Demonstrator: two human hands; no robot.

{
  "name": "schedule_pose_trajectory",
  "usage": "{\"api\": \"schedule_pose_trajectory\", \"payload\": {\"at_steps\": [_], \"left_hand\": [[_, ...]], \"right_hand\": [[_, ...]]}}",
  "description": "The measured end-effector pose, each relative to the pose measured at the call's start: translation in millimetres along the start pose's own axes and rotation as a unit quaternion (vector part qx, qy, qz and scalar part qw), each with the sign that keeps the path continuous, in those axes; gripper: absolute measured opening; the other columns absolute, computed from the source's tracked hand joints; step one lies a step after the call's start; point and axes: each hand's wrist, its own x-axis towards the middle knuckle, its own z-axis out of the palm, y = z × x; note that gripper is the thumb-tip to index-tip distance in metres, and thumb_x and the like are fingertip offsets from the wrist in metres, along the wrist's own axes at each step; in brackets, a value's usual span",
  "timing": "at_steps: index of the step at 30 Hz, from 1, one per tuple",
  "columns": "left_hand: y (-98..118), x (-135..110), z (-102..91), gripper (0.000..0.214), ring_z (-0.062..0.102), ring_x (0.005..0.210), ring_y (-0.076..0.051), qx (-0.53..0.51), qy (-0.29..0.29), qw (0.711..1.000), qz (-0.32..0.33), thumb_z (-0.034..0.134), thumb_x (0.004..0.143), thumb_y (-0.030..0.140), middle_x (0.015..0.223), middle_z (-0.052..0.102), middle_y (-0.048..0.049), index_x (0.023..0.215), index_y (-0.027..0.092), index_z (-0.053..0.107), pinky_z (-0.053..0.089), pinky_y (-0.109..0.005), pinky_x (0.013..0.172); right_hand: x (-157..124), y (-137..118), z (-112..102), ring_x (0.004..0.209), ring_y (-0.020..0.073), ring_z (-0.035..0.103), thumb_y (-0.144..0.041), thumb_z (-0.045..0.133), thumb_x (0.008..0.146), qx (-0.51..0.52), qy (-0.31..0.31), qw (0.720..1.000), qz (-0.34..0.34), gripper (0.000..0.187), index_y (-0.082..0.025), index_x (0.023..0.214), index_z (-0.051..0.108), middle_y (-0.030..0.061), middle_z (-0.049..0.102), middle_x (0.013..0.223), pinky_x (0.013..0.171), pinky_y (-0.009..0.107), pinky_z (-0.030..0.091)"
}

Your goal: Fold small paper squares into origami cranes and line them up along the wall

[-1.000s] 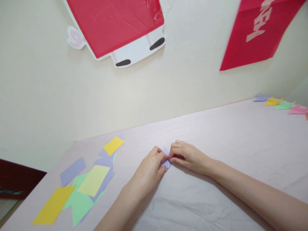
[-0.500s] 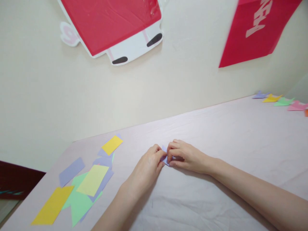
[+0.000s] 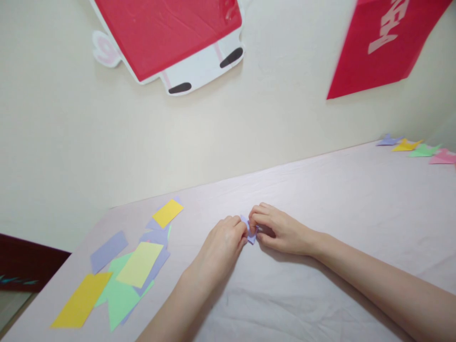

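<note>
A small folded lilac paper piece (image 3: 250, 232) sits between my two hands on the pale pink tablecloth (image 3: 320, 199). My left hand (image 3: 223, 242) pinches its left side with curled fingers. My right hand (image 3: 276, 229) pinches the right side, fingers bent over it. Most of the paper is hidden by my fingertips.
Loose paper rectangles in yellow (image 3: 81, 300), green (image 3: 119, 295) and lilac (image 3: 109, 245) lie scattered at the left. Several folded coloured paper shapes (image 3: 416, 148) line the far right by the wall. Red posters (image 3: 171, 33) hang on the cream wall. The table's left edge drops off near a dark floor.
Both hands have stayed on the lilac paper, shifting their fingertips slightly closer over it. The view has tilted a little.
</note>
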Motion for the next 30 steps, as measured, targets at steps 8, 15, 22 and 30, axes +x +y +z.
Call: {"api": "schedule_pose_trajectory", "payload": {"at_steps": [8, 15, 22, 30], "left_hand": [[0.3, -3.6, -0.1, 0.013, 0.055, 0.076, -0.018, -0.031, 0.024, 0.998, -0.042, 0.043, 0.092, 0.012, 0.084, 0.059, -0.0026, 0.088, 0.019, 0.053, 0.043, -0.03, 0.071], [11.3, 1.4, -0.4, 0.008, 0.054, 0.091, -0.022, -0.039, 0.078, 0.996, 0.008, 0.052, 0.084, 0.014, 0.093, 0.059, -0.0046, 0.086, 0.019, 0.057, 0.043, -0.033, 0.082], [10.1, 7.0, 9.1, 0.01, 0.055, 0.082, -0.019, -0.073, 0.09, 0.992, -0.046, 0.053, 0.087, 0.012, 0.086, 0.058, -0.0024, 0.08, 0.019, 0.055, 0.044, -0.03, 0.073], [4.8, 12.6, 21.4, 0.015, 0.054, 0.083, -0.018, -0.063, 0.121, 0.991, -0.001, 0.053, 0.089, 0.007, 0.087, 0.058, -0.0016, 0.081, 0.02, 0.055, 0.043, -0.029, 0.074]], "right_hand": [[1.6, -2.6, -0.4, 0.083, 0.0204, 0.05, -0.012, 0.06, 0.083, -0.046, 0.004, 0.998, 0.04, 0.007, -0.018, 0.084, 0.059, 0.0042, 0.06, 0.085, 0.077, 0.033, 0.04], [0.4, 0.1, 0.7, 0.08, 0.0194, 0.051, -0.01, 0.058, 0.086, -0.037, 0.037, 0.997, 0.053, 0.012, -0.019, 0.078, 0.056, 0.0033, 0.058, 0.08, 0.072, 0.03, 0.041], [0.1, 0.8, 2.6, 0.074, 0.0176, 0.05, -0.012, 0.056, 0.088, -0.034, 0.05, 0.995, 0.084, 0.01, -0.018, 0.08, 0.054, 0.0021, 0.057, 0.076, 0.066, 0.028, 0.039], [-0.1, 4.5, -1.8, 0.079, 0.0195, 0.049, -0.009, 0.054, 0.085, -0.053, 0.068, 0.993, 0.08, 0.012, -0.019, 0.079, 0.058, 0.0031, 0.06, 0.077, 0.073, 0.032, 0.038]]}}
